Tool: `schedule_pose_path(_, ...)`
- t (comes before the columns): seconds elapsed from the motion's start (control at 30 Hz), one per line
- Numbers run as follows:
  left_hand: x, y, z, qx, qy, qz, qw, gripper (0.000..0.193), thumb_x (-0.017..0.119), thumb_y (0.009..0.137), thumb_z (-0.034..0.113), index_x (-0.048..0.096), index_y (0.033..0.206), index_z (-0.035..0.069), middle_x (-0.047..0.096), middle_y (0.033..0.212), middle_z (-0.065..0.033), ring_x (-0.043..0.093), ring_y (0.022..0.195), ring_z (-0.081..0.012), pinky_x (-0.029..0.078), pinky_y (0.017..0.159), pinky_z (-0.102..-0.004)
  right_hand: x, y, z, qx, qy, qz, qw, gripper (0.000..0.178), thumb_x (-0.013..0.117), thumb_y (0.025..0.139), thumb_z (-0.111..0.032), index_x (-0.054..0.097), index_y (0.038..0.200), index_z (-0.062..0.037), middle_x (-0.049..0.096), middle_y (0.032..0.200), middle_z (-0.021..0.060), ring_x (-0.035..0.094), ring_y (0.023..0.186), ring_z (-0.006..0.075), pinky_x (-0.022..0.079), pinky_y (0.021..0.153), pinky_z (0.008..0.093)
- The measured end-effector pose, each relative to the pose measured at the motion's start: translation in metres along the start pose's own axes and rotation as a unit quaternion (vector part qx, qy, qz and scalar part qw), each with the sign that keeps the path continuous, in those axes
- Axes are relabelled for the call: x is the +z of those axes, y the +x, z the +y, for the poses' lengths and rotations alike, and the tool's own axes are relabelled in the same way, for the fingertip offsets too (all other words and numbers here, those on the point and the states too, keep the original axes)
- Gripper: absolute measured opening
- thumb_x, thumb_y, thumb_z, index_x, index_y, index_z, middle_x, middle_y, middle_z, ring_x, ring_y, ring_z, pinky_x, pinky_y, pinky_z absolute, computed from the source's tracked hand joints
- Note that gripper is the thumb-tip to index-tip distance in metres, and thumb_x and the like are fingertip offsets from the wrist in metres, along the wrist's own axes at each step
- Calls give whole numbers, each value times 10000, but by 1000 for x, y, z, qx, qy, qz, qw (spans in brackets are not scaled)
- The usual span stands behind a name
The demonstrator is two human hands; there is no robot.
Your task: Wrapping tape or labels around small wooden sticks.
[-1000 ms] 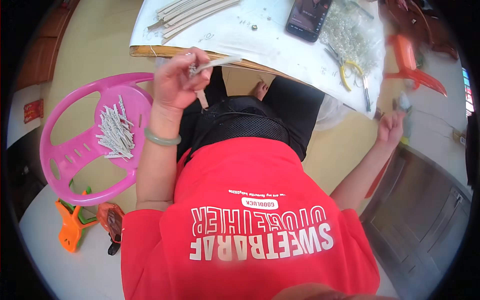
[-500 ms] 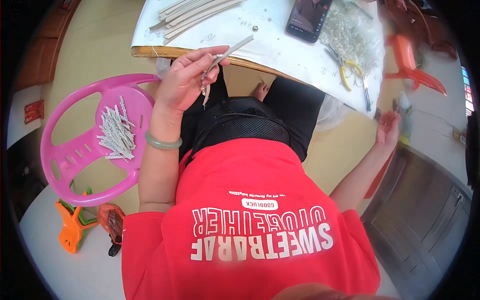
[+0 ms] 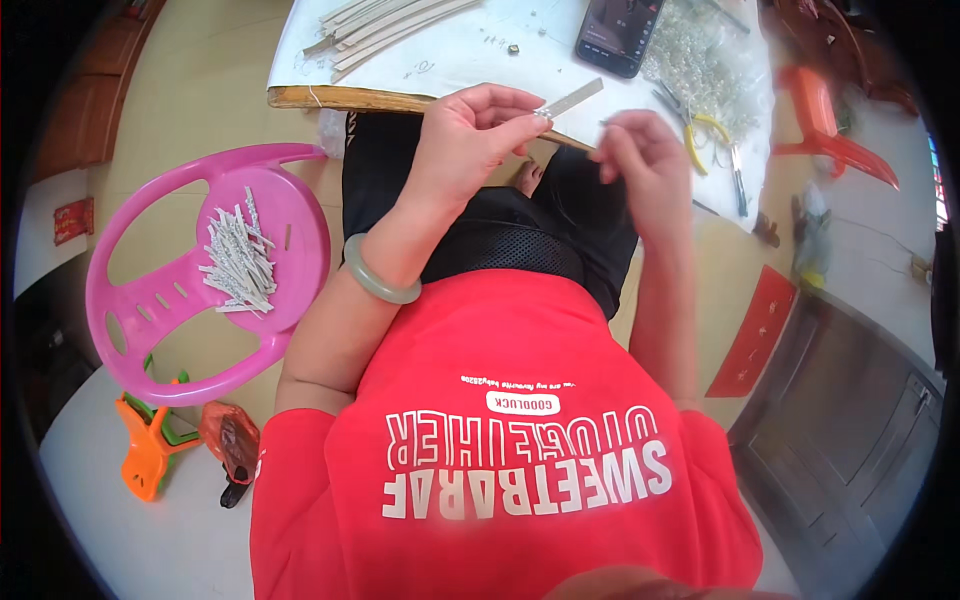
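Observation:
Between its thumb and fingers, my left hand [image 3: 470, 140] pinches a flat pale strip [image 3: 577, 97] over the table's near edge. Small shiny bits show on the strip beside the fingertips; its lower end is hidden by the hand. To the right, my right hand [image 3: 648, 165] is raised, its fingers curled inward and slightly blurred by motion. Whatever those fingers hold, if anything, is too small to make out. The two hands are apart. More long pale strips [image 3: 395, 30] lie on the white-covered table [image 3: 480, 75] at the far left.
Short pale strips [image 3: 238, 262] sit on a pink plastic chair [image 3: 310, 230] at left. On the table are a phone [image 3: 612, 40], a heap of clear beads [image 3: 700, 75], yellow-handled pliers [image 3: 694, 150] and another tool [image 3: 739, 185]. An orange chair [image 3: 825, 130] stands at right.
My left hand has moved right with the strip, which now tilts less steeply. My right hand has come in from the far right, close to the left one.

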State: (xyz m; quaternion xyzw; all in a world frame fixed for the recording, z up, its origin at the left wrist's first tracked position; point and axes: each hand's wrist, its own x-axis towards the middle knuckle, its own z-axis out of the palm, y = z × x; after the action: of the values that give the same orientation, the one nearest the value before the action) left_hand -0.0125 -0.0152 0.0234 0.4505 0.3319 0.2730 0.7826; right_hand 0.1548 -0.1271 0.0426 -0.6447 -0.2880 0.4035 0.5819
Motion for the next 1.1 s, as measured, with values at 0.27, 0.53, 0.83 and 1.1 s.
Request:
schedule_pose_path(0.27, 3, -4, -4, 7, 3, -9, 1000, 186, 713, 848, 51, 689, 1025, -1, 721, 852, -58, 578, 653, -52, 400, 559, -137, 31, 14, 14, -93, -27, -10, 995, 49, 682, 853, -16, 668, 898, -8, 675, 762, 43, 582, 640, 77, 456, 578, 181)
schedule_pose_path(0.53, 6, -3, -7, -25, 40, -29, 998, 171, 714, 852, 58, 687, 1006, -10, 711, 824, -66, 601, 666, -72, 458, 594, -157, 27, 4, 12, -72, -85, 5, 994, 76, 694, 841, 23, 665, 910, 10, 697, 853, 75, 617, 750, 109, 499, 714, 208)
schedule_pose_path(0.83, 3, -5, -9, -70, -15, -53, 996, 136, 683, 870, 54, 678, 987, -15, 703, 809, -100, 624, 665, -106, 502, 615, -177, 20, 6, 15, -101, -117, -1, 988, 80, 699, 831, 21, 675, 905, 5, 686, 829, 55, 603, 722, 96, 484, 692, 197)
schedule_pose_path(1.1, 4, -5, -4, -98, -115, -94, 984, 121, 639, 894, 59, 668, 989, -9, 695, 809, -112, 619, 636, -119, 491, 583, -170, 7, 3, 19, -75, -39, -4, 996, 57, 721, 812, 4, 702, 863, -14, 629, 771, 6, 538, 658, 69, 436, 601, 179)
